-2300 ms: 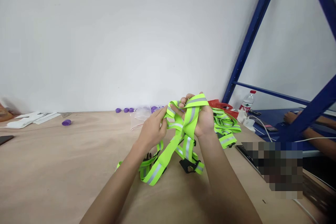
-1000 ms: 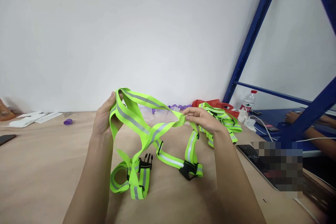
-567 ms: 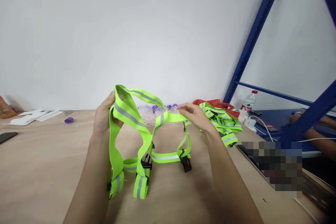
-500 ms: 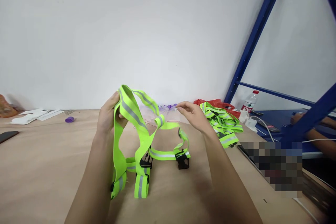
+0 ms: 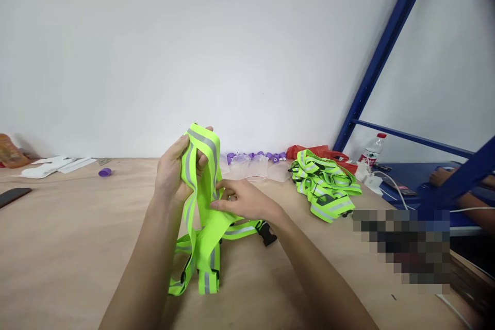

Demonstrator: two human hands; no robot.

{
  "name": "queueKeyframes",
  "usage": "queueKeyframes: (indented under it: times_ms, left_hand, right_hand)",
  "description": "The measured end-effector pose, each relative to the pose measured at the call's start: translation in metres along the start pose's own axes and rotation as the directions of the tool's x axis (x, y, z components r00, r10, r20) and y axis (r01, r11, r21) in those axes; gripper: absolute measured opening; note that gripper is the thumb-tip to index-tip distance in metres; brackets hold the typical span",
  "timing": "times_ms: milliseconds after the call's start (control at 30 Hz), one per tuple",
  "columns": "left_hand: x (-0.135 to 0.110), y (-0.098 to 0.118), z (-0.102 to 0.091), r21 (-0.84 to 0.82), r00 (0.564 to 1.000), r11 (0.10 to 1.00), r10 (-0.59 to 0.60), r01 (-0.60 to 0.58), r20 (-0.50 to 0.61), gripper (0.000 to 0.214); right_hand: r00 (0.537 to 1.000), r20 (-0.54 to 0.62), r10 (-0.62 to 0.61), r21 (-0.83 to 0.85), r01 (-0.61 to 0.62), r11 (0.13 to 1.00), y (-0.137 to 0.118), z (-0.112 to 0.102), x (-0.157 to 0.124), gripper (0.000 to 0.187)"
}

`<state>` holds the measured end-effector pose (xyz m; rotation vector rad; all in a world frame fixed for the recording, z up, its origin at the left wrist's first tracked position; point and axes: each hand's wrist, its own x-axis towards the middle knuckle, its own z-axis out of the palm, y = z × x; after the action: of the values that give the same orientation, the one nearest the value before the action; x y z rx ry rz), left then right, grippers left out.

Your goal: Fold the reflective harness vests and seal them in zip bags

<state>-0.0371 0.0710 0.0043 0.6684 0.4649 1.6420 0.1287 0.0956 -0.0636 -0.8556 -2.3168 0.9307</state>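
A neon-green reflective strap harness point(image 5: 203, 240) with grey stripes hangs over the wooden table point(image 5: 69, 247). My left hand point(image 5: 176, 172) is closed round its upper loop and holds it up. My right hand point(image 5: 243, 201) pinches the straps lower down, just right of the left hand. The lower ends of the straps rest on the table, and a black buckle point(image 5: 267, 232) lies to the right of them.
A pile of the same green harnesses point(image 5: 325, 188) lies at the right on a red bag point(image 5: 315, 151). Clear bags and purple caps point(image 5: 253, 161) line the wall. Papers point(image 5: 50, 165), a phone point(image 5: 13, 196), a water bottle point(image 5: 372, 148), blue shelving and another person's arm point(image 5: 464, 196) are around.
My hands spread the harness wide, then my right hand let go of the far loop and came in to the straps beside my left hand. The straps now hang bunched together.
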Motion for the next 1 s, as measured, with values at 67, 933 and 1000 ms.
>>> queueKeyframes:
  times_ms: [67, 933, 1000]
  left_hand:
    - [-0.001, -0.001, 0.003, 0.006, 1.000, 1.000, 0.001, -0.001, -0.006, 0.036]
    - [-0.009, 0.033, -0.013, 0.101, 0.963, 0.983, 0.128, -0.156, 0.239, 0.008]
    - [-0.008, 0.032, -0.012, 0.032, 0.974, 0.988, 0.142, -0.150, 0.177, 0.013]
  right_hand:
    - [0.999, 0.023, -0.028, -0.059, 0.030, 0.998, -0.002, 0.002, 0.000, 0.018]
    - [0.937, -0.338, -0.093, 0.240, 0.181, 0.954, 0.017, -0.059, -0.018, 0.037]
    - [0.949, -0.304, -0.085, 0.240, 0.162, 0.957, 0.017, -0.058, -0.017, 0.031]
